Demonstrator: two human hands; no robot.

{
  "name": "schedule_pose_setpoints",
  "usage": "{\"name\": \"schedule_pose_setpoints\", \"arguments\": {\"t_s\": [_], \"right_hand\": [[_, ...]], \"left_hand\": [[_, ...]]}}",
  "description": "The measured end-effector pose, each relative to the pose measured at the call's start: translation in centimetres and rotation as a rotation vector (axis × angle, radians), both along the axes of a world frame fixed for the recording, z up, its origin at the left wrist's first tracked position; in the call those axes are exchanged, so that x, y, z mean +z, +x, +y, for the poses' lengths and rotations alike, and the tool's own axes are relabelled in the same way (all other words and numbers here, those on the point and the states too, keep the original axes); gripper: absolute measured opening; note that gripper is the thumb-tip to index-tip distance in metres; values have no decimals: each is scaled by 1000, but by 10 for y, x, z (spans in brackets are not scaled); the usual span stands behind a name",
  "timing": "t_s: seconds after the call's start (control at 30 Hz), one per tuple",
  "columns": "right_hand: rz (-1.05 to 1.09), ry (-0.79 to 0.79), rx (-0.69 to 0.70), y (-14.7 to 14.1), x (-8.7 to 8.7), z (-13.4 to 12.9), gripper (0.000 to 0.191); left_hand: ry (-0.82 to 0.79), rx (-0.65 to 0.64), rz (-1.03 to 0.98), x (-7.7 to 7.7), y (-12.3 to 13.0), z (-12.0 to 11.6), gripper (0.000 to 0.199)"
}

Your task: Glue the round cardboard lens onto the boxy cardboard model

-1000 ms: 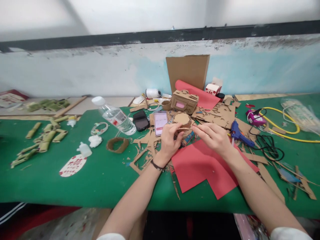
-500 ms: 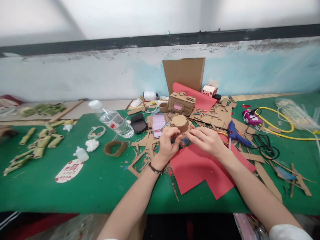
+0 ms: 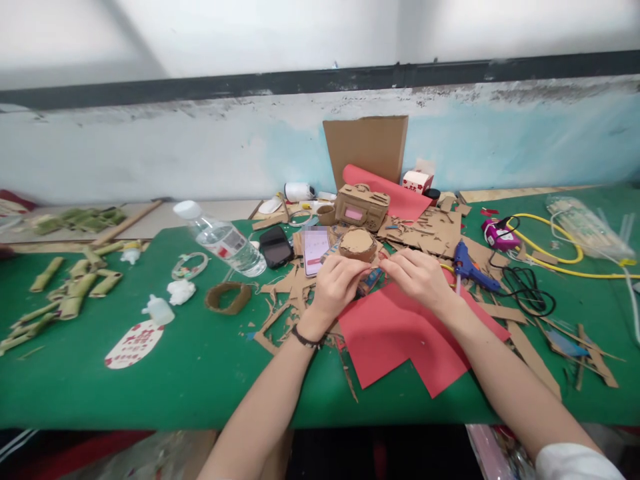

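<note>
Round cardboard piece (image 3: pixel 357 245), on the littered bench (image 3: pixel 225 387), just beyond two hands.
Left hand (image 3: pixel 334 290) and right hand (image 3: pixel 417 279): fingertips pinched closed, nearly meeting, probably for fine control; anything gripped, too small to tell. Blue glue gun (image 3: pixel 470 268) lay beside the right forearm, seemingly for easy reach. Piece: squat, drum-shaped, rough-edged, flat-topped. Red paper (image 3: pixel 425 347): smooth, notched, beneath the right wrist. Cardboard ring (image 3: pixel 227 298): brown, hollow, bent.

Rough cardboard drum (image 3: pixel 358 247) here! From it, matt red paper (image 3: pixel 425 340) at five o'clock, glossy clear plastic bottle (image 3: pixel 227 243) at nine!
</note>
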State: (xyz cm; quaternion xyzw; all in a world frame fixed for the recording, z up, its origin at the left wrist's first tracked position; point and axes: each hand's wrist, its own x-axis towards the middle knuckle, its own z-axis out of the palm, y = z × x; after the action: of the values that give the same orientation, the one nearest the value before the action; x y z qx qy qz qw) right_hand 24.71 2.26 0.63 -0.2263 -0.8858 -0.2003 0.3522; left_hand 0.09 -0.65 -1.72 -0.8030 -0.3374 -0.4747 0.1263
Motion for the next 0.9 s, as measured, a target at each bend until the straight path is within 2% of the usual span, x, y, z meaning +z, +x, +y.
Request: {"name": "schedule_pose_setpoints", "arguments": {"t_s": [0.17, 0.27, 0.4, 0.47, 0.53, 0.63, 0.7, 0.77, 0.9], "right_hand": [[-32, -55, -33, -1, 2, -1, 23], [5, -61, -91, 8, 3, 4, 21], [147, -134, -364, 28, 6, 15, 28], [151, -211, -483, 33, 7, 20, 34], [110, -280, -527, 33, 6, 23, 39], [42, -311, -467, 23, 4, 20, 43], [-1, -286, -381, 12, 3, 15, 47], [-42, -249, -278, 1, 2, 7, 53], [-54, -229, -101, -21, 1, -4, 59]], "left_hand": [[-37, 25, 39, 3, -6, 1, 8], [4, 69, -26, 3, -12, 2, 15], [13, 208, -181, 3, -20, 8, 39], [-81, 194, -179, 0, -21, 13, 47], [-194, 134, -176, -6, -18, 17, 58], [-316, 94, -254, -16, -13, 22, 85], [-346, 127, -300, -22, -10, 22, 99], [-341, 177, -300, -25, -8, 22, 102], [-306, 221, -265, -27, -4, 22, 93]]}}
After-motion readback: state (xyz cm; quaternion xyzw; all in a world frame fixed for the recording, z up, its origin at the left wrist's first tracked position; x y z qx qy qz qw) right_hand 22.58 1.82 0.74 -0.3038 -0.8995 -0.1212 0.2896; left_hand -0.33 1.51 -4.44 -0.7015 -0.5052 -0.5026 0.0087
